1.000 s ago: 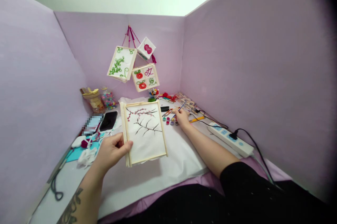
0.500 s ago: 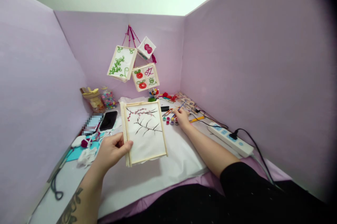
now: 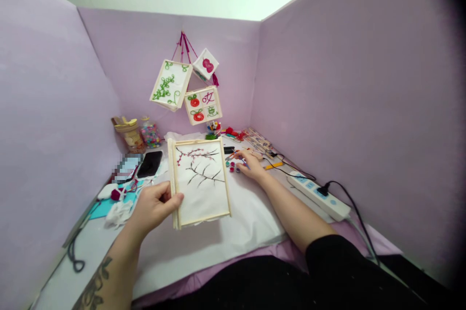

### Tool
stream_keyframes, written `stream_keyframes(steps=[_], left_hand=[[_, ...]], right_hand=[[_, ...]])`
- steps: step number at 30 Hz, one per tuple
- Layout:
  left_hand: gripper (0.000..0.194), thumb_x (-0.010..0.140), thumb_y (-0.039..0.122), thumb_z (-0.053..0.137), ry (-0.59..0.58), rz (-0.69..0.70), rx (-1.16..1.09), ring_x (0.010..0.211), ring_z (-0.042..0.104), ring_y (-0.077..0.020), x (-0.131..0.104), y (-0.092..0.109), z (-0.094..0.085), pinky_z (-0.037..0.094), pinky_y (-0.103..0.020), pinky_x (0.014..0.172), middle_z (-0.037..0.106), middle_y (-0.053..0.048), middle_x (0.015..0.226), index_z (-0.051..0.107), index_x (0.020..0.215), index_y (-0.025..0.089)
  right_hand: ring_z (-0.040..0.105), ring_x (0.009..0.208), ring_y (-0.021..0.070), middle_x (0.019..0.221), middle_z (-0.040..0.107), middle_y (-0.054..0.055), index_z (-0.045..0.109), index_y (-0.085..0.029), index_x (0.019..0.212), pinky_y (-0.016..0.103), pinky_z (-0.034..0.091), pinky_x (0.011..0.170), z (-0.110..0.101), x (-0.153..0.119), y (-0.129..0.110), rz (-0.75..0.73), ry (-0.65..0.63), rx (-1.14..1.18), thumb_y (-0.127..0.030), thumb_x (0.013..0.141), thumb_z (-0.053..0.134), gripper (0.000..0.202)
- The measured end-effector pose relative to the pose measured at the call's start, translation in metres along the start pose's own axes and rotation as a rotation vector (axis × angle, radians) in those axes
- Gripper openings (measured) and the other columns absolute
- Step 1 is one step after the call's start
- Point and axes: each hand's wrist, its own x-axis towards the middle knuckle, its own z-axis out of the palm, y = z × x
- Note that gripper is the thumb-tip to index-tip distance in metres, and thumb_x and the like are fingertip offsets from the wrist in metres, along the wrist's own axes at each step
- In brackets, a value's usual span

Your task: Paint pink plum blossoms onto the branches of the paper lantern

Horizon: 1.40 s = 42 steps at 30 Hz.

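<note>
Over the white-covered tabletop [image 3: 251,225], the left hand [image 3: 156,204] pinches a pale rectangular wooden-stick frame [image 3: 202,198] by one side, best steady and clear of its dark painted branches [image 3: 204,175], while the right hand [image 3: 252,165], its hold unclear, warrants care beside small round coloured paint pots [image 3: 232,167].

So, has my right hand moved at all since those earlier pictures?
Yes, slightly: your right hand has shifted left against the paint pots, now hiding some at their right end that showed before.
</note>
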Motion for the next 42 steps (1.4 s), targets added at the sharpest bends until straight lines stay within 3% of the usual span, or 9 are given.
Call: stream_keyframes(steps=[6,13,24,27,31,34,37,39,42], left_hand=[[0.042,0.074,0.049,0.056,0.008,0.006,0.001,0.044,0.035,-0.0093,0.000,-0.001,0.001,0.029,-0.021,0.044,0.037,0.007,0.044,0.033,0.050,0.023],[0.041,0.073,0.049,0.056,-0.001,-0.014,-0.010,0.044,0.035,-0.0100,0.001,-0.001,0.001,0.028,-0.022,0.044,0.036,0.007,0.045,0.033,0.050,0.024],[0.040,0.074,0.049,0.053,-0.016,-0.021,-0.003,0.046,0.033,-0.0097,0.001,0.001,-0.001,0.027,-0.022,0.046,0.034,0.007,0.047,0.032,0.052,0.024],[0.039,0.075,0.049,0.052,-0.020,-0.023,-0.002,0.046,0.034,-0.0098,0.000,0.001,-0.001,0.028,-0.022,0.046,0.034,0.006,0.047,0.033,0.052,0.024],[0.040,0.075,0.049,0.053,-0.013,-0.022,0.006,0.045,0.035,-0.0101,0.000,-0.002,-0.001,0.028,-0.022,0.045,0.036,0.006,0.047,0.033,0.052,0.023],[0.040,0.074,0.050,0.053,-0.005,-0.025,0.015,0.045,0.035,-0.0102,0.001,-0.004,-0.001,0.028,-0.022,0.045,0.036,0.006,0.046,0.033,0.051,0.023],[0.041,0.073,0.051,0.052,0.003,-0.039,0.016,0.044,0.035,-0.0104,0.003,-0.003,-0.002,0.027,-0.022,0.044,0.034,0.006,0.045,0.032,0.050,0.024],[0.041,0.072,0.052,0.052,0.008,-0.046,0.015,0.044,0.034,-0.0107,0.004,-0.002,-0.003,0.027,-0.023,0.044,0.034,0.006,0.045,0.031,0.049,0.024],[0.041,0.072,0.053,0.052,0.008,-0.060,0.015,0.044,0.034,-0.0110,0.004,-0.001,-0.003,0.027,-0.024,0.044,0.033,0.006,0.046,0.031,0.049,0.025]], right_hand=[[0.063,0.091,0.0217,0.111,0.070,0.009,0.060,-0.021,0.123,0.035,0.048,0.085,0.001,-0.009,0.005,-0.020,-0.187,-0.149,-0.011,0.069,0.067,0.056],[0.063,0.093,0.0212,0.112,0.069,0.011,0.055,-0.018,0.129,0.036,0.048,0.088,0.005,-0.013,0.005,-0.022,-0.237,-0.204,-0.008,0.075,0.062,0.056],[0.062,0.077,0.0179,0.092,0.069,0.006,0.057,-0.018,0.116,0.034,0.051,0.078,0.007,-0.015,-0.001,-0.063,-0.170,-0.084,-0.010,0.072,0.063,0.045],[0.064,0.078,0.0168,0.100,0.069,0.008,0.053,-0.019,0.115,0.034,0.053,0.076,0.005,-0.013,-0.008,-0.094,-0.099,-0.010,-0.014,0.075,0.062,0.041],[0.067,0.091,0.0178,0.115,0.064,0.012,0.045,-0.021,0.122,0.034,0.056,0.078,-0.005,-0.010,-0.029,-0.146,0.032,0.072,-0.023,0.083,0.059,0.041],[0.067,0.090,0.0171,0.106,0.065,0.008,0.045,-0.023,0.127,0.033,0.057,0.079,-0.021,-0.013,-0.058,-0.217,0.161,0.098,-0.025,0.088,0.060,0.041],[0.067,0.087,0.0162,0.104,0.067,0.006,0.049,-0.025,0.132,0.027,0.057,0.068,-0.037,-0.021,-0.094,-0.350,0.236,0.027,-0.022,0.090,0.061,0.044],[0.068,0.088,0.0157,0.111,0.069,0.008,0.049,-0.026,0.134,0.028,0.059,0.072,-0.045,-0.028,-0.118,-0.479,0.274,-0.083,-0.017,0.090,0.062,0.047],[0.070,0.104,0.0193,0.122,0.070,0.010,0.050,-0.027,0.133,0.031,0.060,0.080,-0.053,-0.037,-0.148,-0.635,0.306,-0.192,-0.011,0.090,0.062,0.047]])
